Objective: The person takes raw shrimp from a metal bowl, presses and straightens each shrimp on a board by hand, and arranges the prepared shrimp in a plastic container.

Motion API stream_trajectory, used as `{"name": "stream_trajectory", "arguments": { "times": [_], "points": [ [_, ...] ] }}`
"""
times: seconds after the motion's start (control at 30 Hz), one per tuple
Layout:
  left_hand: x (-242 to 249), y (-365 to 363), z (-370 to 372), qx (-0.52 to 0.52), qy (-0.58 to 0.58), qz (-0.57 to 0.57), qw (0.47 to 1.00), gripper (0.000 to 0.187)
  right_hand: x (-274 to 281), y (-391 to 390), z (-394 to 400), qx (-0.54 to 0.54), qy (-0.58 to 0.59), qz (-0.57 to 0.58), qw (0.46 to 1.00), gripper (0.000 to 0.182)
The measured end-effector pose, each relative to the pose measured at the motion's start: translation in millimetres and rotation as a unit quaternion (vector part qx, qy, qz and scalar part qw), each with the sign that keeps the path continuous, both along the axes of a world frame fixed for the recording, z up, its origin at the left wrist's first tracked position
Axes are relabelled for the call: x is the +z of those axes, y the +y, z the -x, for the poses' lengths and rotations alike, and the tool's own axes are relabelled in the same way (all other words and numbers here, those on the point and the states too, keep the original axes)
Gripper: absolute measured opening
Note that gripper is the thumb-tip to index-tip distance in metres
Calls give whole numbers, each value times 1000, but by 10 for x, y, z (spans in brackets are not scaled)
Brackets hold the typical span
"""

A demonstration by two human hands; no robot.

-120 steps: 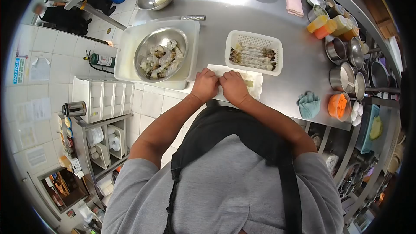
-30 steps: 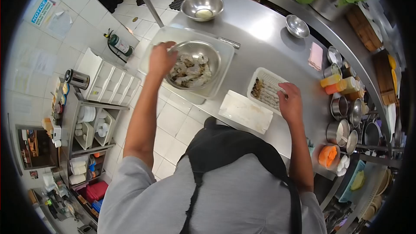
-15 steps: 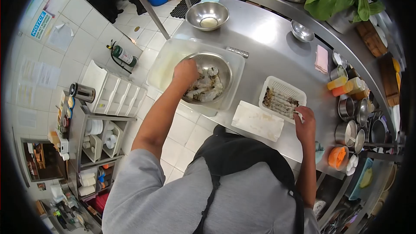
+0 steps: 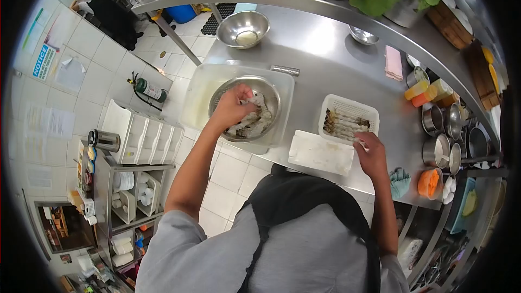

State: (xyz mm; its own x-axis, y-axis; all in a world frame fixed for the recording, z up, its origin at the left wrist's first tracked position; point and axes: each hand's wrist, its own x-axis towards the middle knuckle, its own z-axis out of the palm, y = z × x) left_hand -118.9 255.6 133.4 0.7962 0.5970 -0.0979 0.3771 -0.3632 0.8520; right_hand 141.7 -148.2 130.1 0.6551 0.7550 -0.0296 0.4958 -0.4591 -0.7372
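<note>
Hands: the left hand is inside a round, shiny stainless-steel bowl, fingers curled down among loose grey raw shrimp; whether it grips one cannot be told. The right hand is at the near right corner of a white perforated plastic basket, thumb and fingertips drawn close together; any item pinched between them is too small to make out.

Shrimp positions: the loose ones lie jumbled in the bowl; straightened grey shrimp lie side by side in the basket.

Layout: the bowl sits within a translucent white rectangular plastic tub at the left end of the stainless-steel counter. A white rectangular board lies just in front of the basket, its surface faintly stained. A textured metal handle shows beside the tub's far right corner. A second steel bowl stands beyond the tub. Right side: folded pink cloth, crumpled teal cloth, clear container of orange pieces.
</note>
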Motion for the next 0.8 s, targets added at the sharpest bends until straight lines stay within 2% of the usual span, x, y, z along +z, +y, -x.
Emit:
{"name": "stream_trajectory", "arguments": {
  "times": [0.07, 0.13, 0.2, 0.27, 0.33, 0.4, 0.47, 0.5, 0.57, 0.6, 0.7, 0.8],
  "points": [
    [93, -240, -147, -52, -104, 212, 970, 30, -86, 162, 70, 16, 82, -56, 995, 35],
    [275, -659, -374, -123, -98, 250, 955, 26, -180, 398, 181, 80, 172, -136, 972, 50],
    [161, -986, -576, -188, -81, 304, 930, 28, 15, 625, 369, 77, 318, -156, 932, 55],
    [10, -1313, -706, -200, -60, 330, 920, 33, -215, 639, 413, 78, 414, -147, 895, 49],
    [-305, -1483, -744, -212, -33, 365, 906, 37, -510, 459, 434, 62, 364, -50, 928, 44],
    [-650, -1665, -722, -198, 29, 305, 931, 29, -596, 328, 510, 44, 291, 37, 955, 35],
    [-891, -1899, -688, -174, 64, 205, 961, 22, -807, 179, 564, 93, 101, 55, 989, 34],
    [-1061, -1943, -688, -192, 52, 67, 978, 25, -954, 114, 569, 117, 2, 64, 991, 34],
    [-1359, -2011, -689, -218, 23, -210, 953, 31, -1166, 51, 573, 125, -35, 38, 991, 32],
    [-1318, -2061, -696, -192, 8, -197, 961, 39, -1177, 46, 577, 128, -50, 26, 990, 32],
    [-1167, -2173, -718, -185, -9, -232, 955, 33, -1171, 38, 592, 123, -50, 9, 991, 28],
    [-1264, -2157, -768, -189, -10, -199, 962, 27, -1180, 21, 556, 112, -45, -4, 993, 23]
  ]
}}
